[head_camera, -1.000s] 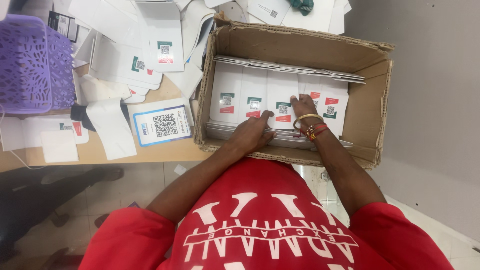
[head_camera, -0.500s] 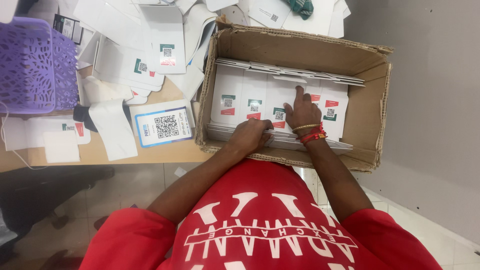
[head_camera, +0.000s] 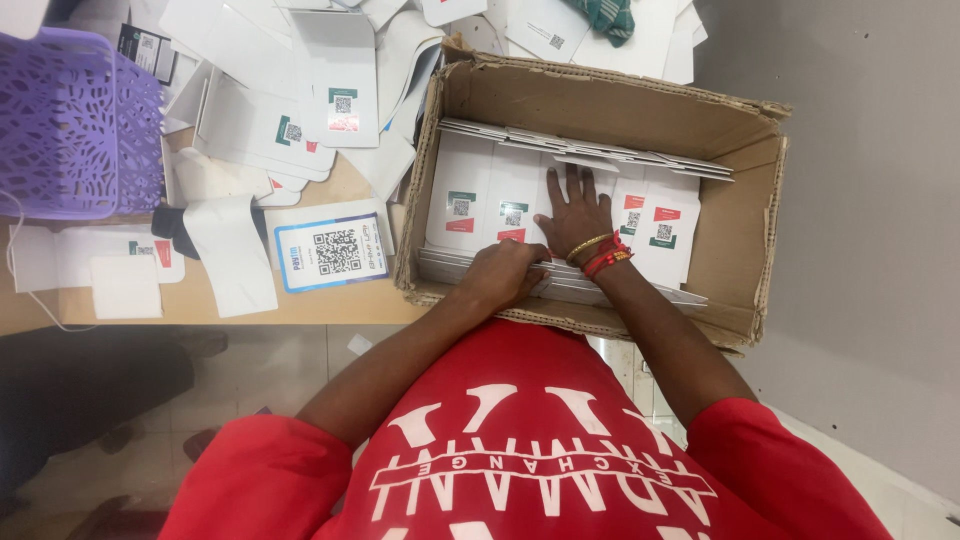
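The carton is partly filled: a row of white cards with code squares lies flat on its bottom, one stack stands on edge along its far wall, and another stack stands along its near wall. Left of the carton, many more loose cards are still strewn over the table, so by the look of it the packing is well under way but not finished.

The right hand lies palm down in the carton's middle, fingers spread apart and flat on the card row, gripping nothing. Bangles ring its wrist, which crosses over the near stack. The left hand is curled over the top edge of that near stack, fingers bent together against it; whether they actually pinch a card cannot be told. Both forearms reach in over the carton's near wall.

A purple basket sits far left of the carton.
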